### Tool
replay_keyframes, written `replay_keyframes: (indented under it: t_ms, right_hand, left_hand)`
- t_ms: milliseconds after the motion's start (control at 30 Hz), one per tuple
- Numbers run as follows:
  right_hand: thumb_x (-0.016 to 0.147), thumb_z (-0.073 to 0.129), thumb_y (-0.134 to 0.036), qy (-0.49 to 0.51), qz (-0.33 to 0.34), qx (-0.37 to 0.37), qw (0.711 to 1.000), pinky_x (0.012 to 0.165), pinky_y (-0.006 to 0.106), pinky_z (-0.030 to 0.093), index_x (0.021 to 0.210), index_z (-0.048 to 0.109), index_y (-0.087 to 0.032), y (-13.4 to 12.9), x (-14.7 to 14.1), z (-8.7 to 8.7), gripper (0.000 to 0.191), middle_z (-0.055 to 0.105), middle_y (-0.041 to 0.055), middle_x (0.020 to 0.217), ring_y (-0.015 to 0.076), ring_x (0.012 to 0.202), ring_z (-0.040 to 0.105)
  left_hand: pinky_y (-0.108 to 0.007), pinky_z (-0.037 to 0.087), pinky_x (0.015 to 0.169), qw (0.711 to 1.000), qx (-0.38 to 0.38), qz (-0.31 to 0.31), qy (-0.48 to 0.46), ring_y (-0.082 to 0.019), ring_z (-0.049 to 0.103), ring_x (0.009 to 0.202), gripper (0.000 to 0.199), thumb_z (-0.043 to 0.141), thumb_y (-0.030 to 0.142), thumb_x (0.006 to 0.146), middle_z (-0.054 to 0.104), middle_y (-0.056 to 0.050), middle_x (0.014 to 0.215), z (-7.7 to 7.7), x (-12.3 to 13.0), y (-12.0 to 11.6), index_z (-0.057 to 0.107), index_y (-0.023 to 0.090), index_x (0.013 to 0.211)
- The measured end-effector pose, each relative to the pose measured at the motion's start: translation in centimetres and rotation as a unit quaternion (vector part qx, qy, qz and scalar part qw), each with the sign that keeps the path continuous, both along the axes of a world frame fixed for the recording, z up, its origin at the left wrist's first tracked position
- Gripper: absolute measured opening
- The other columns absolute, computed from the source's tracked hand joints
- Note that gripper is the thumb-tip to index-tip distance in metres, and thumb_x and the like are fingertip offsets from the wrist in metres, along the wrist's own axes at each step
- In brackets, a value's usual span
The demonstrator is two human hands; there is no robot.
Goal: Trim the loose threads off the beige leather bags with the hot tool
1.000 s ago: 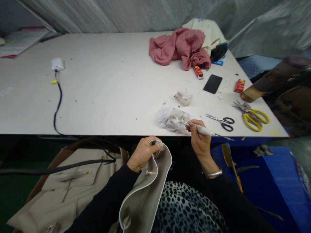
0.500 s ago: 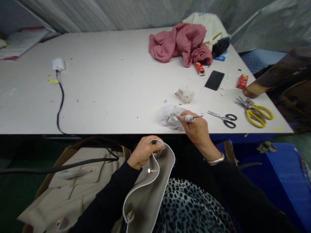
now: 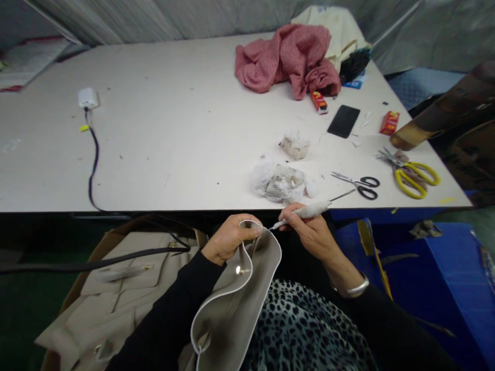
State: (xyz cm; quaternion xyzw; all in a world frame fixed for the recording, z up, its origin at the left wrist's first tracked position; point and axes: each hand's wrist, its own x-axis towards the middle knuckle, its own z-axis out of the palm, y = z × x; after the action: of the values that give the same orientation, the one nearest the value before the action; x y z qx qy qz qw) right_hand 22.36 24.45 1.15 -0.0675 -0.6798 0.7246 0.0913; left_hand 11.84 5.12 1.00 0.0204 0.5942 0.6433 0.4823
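A beige bag (image 3: 247,304) with a pale rim and a metal snap lies tilted over my lap, its mouth open towards me. My left hand (image 3: 228,239) pinches the rim at its far corner, thumb on the inside. In my right hand (image 3: 315,234) is a double-ended pointed tool (image 3: 312,209) with a white wrapped handle. One thin tip meets the rim beside my left thumb, while the other end points right over the table edge. Just beyond, a greyish lump in crumpled clear plastic (image 3: 284,183) lies on the table, with a smaller wrapped lump (image 3: 294,147) behind it.
Black-handled scissors (image 3: 367,187), yellow-handled scissors (image 3: 415,178), a dark phone (image 3: 343,121) and small red boxes (image 3: 389,122) lie right on the table (image 3: 162,129). A pink cloth (image 3: 286,59) is behind. Beige bags (image 3: 127,278) fill a carton at left, crossed by a black cable (image 3: 77,267).
My right hand has drawn back from the plastic-wrapped lump towards me, bringing the tool's tip to the bag's rim. My left hand keeps its grip in nearly the same place.
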Motion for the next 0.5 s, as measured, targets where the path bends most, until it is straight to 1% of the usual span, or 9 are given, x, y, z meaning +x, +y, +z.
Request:
replay_keyframes:
  t_ms: [100, 267, 367, 500]
  right_hand:
    - [0.101, 0.062, -0.043, -0.012, 0.01, -0.001, 1.0, 0.068, 0.022, 0.056, 0.092, 0.069, -0.019, 0.1, -0.12, -0.14, 0.027, 0.066, 0.0005, 0.084, 0.0121, 0.073, 0.067]
    - [0.101, 0.062, -0.046, -0.02, 0.022, 0.02, 0.999, 0.07, 0.024, 0.055, 0.092, 0.068, -0.019, 0.2, -0.2, 0.09, 0.029, 0.066, 0.0012, 0.084, 0.0135, 0.075, 0.067]
    - [0.102, 0.061, -0.045, -0.016, 0.02, 0.047, 0.999, 0.071, 0.026, 0.054, 0.092, 0.068, -0.019, 0.24, -0.14, 0.28, 0.029, 0.066, 0.001, 0.083, 0.0141, 0.075, 0.066]
    - [0.103, 0.058, -0.042, -0.002, 0.021, 0.101, 0.995, 0.072, 0.028, 0.052, 0.091, 0.067, -0.02, 0.25, -0.17, 0.5, 0.028, 0.065, 0.0003, 0.08, 0.0147, 0.074, 0.065]
  left_hand:
    - [-0.026, 0.045, 0.062, 1.0, 0.011, -0.015, -0.014, -0.013, 0.058, 0.06, 0.033, 0.093, 0.03, 0.058, 0.067, -0.002, 0.067, 0.19, -0.01, -0.02, 0.071, 0.012, 0.077]
    - [-0.026, 0.045, 0.063, 0.999, 0.016, -0.018, -0.027, -0.014, 0.059, 0.06, 0.035, 0.094, 0.03, 0.057, 0.068, -0.002, 0.067, 0.24, 0.28, 0.0, 0.071, 0.011, 0.077]
    - [-0.025, 0.044, 0.061, 0.999, 0.018, -0.005, -0.028, -0.013, 0.058, 0.059, 0.035, 0.094, 0.029, 0.057, 0.067, -0.002, 0.066, 0.2, 0.55, 0.18, 0.071, 0.012, 0.076]
    - [-0.024, 0.042, 0.059, 0.998, 0.023, 0.027, -0.045, -0.012, 0.056, 0.058, 0.036, 0.095, 0.029, 0.055, 0.065, -0.001, 0.066, 0.08, 0.87, 0.45, 0.07, 0.013, 0.076]
